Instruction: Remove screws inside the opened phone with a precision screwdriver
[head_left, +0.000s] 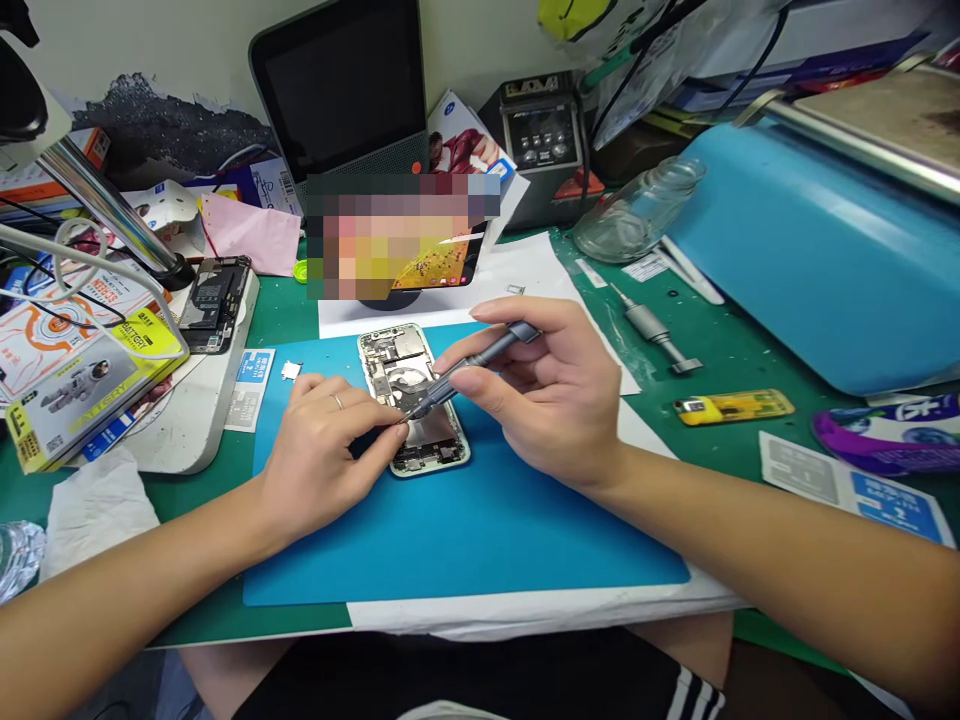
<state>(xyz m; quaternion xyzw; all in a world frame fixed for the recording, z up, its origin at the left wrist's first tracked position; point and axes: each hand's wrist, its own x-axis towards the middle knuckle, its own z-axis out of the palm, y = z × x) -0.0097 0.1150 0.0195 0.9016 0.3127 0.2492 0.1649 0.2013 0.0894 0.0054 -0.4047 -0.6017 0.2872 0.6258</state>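
An opened phone with its insides showing lies on a blue mat. My right hand is closed round a grey screwdriver, whose tip points down onto the phone's left middle. My left hand, with a ring on one finger, rests on the mat at the phone's left edge. Its fingers are curled, and their tips pinch together right by the screwdriver tip. What they hold, if anything, is too small to make out.
Another opened phone lies on a white pad at the left, next to battery boxes. A second screwdriver, a yellow lighter and a glass jar lie to the right. A lit phone leans behind the mat.
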